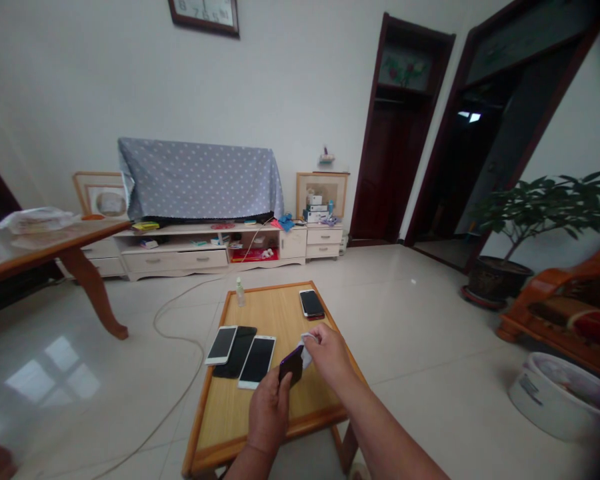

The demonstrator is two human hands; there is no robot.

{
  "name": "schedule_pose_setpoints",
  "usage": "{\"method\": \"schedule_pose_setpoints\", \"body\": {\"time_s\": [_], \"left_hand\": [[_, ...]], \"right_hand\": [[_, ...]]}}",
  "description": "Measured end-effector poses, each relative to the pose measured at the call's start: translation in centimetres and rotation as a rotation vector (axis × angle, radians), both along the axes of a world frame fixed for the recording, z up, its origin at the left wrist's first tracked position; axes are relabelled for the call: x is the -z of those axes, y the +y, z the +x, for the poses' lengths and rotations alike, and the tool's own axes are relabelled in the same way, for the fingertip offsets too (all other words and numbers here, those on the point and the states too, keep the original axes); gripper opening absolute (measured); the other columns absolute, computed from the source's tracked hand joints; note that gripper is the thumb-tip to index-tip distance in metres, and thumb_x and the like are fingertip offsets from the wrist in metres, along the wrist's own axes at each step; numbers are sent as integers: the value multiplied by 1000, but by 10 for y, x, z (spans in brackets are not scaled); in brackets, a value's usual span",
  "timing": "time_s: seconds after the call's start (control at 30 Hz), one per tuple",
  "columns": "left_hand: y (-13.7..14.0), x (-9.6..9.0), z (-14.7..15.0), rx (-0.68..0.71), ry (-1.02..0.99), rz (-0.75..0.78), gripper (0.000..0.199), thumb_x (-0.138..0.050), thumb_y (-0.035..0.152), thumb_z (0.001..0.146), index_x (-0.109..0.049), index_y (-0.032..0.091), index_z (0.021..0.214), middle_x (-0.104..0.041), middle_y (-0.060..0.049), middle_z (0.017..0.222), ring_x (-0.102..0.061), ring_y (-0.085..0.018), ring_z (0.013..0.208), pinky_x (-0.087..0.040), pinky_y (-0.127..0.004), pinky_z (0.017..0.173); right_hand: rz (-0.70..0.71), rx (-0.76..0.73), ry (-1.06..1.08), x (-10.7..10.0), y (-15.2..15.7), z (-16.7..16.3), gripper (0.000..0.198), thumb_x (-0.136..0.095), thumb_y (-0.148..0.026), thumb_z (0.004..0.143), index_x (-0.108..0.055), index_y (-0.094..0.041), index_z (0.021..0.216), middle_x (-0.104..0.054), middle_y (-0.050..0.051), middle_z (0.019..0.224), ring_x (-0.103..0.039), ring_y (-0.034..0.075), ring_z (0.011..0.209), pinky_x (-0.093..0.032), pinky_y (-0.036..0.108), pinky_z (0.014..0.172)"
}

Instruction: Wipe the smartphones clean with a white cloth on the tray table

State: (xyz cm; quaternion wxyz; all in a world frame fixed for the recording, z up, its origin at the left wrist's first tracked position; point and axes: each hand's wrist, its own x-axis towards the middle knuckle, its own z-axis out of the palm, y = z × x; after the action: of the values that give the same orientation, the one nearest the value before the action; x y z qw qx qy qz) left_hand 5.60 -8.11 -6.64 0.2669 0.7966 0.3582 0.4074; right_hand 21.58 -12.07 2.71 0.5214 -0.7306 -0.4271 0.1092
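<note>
My left hand (270, 408) is closed around a dark smartphone (291, 368) with a purple edge, tilted up above the table. A white cloth (307, 353) is pinched in my right hand (329, 353) and lies against the phone's upper right edge. Left of my hands, a white phone (257, 362) rests on the wooden table (220, 427). Beside it lies a flat black device (237, 357), partly covered by another white phone (221, 345). Near the far right corner sits one more phone (311, 303), apparently stacked on something with a red edge.
A small clear spray bottle (240, 293) stands at the table's far left corner. Beyond is a low white cabinet (180, 260). A cable (193, 340) runs along the floor at the left. To the right are a white bucket (555, 400) and a potted plant (500, 277).
</note>
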Motion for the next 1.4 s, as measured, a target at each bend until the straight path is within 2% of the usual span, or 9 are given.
{"method": "schedule_pose_setpoints", "body": {"time_s": [0.23, 0.47, 0.53, 0.67, 0.8, 0.93, 1.03, 1.17, 1.4], "left_hand": [[0, -3, 0, 33, 9, -11, 33, -45, 38, 99, -63, 22, 121, -75, -8, 107, -72, -20, 96, -56, -31, 82], [3, -3, 1, 23, -49, -106, 34, -46, 44, 97, -65, 22, 116, -74, -9, 106, -71, -23, 97, -56, -32, 80], [3, -3, 2, 16, -75, -151, 34, -47, 46, 97, -65, 21, 112, -74, -8, 103, -70, -23, 95, -55, -32, 80], [3, -7, 5, 44, -145, -254, 37, -48, 50, 96, -65, 20, 110, -73, -7, 96, -69, -22, 88, -54, -31, 77], [0, -10, 9, 123, -238, -350, 44, -50, 52, 95, -61, 19, 123, -73, -8, 106, -68, -22, 96, -55, -31, 79], [2, -6, 9, 88, -248, -367, 52, -57, 54, 91, -58, 18, 128, -72, -5, 93, -67, -18, 78, -55, -28, 70], [6, -2, 6, -56, -222, -188, 58, -64, 52, 87, -53, 18, 133, -70, -7, 102, -65, -15, 74, -56, -30, 69], [6, -6, 0, -46, -110, 28, 48, -60, 46, 92, -54, 23, 133, -64, -11, 123, -66, -20, 104, -58, -30, 78], [2, -16, -9, -115, 223, 254, 38, -57, 47, 93, -64, 25, 125, -74, -8, 102, -67, -24, 90, -55, -36, 81]], "right_hand": [[82, -140, 155, 13, 3, -14, 18, -60, -37, 83, -64, -20, 79, -59, -4, 66, -53, 14, 62, -37, 23, 57], [85, -54, 359, 39, 8, 17, 28, -63, -46, 78, -63, -18, 78, -61, 0, 70, -53, 15, 64, -40, 26, 60], [45, -142, 466, 44, 2, 20, 31, -64, -44, 77, -66, -17, 91, -65, 1, 77, -56, 16, 67, -42, 26, 61], [-65, -524, 597, 47, -10, 18, 35, -68, -38, 76, -67, -19, 105, -68, 0, 88, -57, 14, 70, -42, 25, 66], [-124, -588, 437, 48, -8, 24, 23, -67, -36, 78, -68, -17, 91, -64, -3, 78, -54, 13, 69, -41, 23, 67], [-197, -575, 211, 43, -6, 36, 17, -63, -33, 81, -68, -18, 87, -61, -4, 73, -53, 12, 66, -37, 22, 62], [-270, -536, -55, 28, -10, 37, 15, -60, -30, 85, -70, -19, 88, -66, -3, 77, -57, 13, 72, -36, 22, 64], [-401, -448, -452, 6, -16, 28, 14, -61, -27, 87, -74, -22, 89, -72, 3, 88, -62, 17, 83, -36, 25, 70], [-528, -378, -716, 0, -20, 14, 15, -60, -23, 90, -75, -22, 92, -74, 7, 93, -66, 20, 82, -37, 28, 70]]}}
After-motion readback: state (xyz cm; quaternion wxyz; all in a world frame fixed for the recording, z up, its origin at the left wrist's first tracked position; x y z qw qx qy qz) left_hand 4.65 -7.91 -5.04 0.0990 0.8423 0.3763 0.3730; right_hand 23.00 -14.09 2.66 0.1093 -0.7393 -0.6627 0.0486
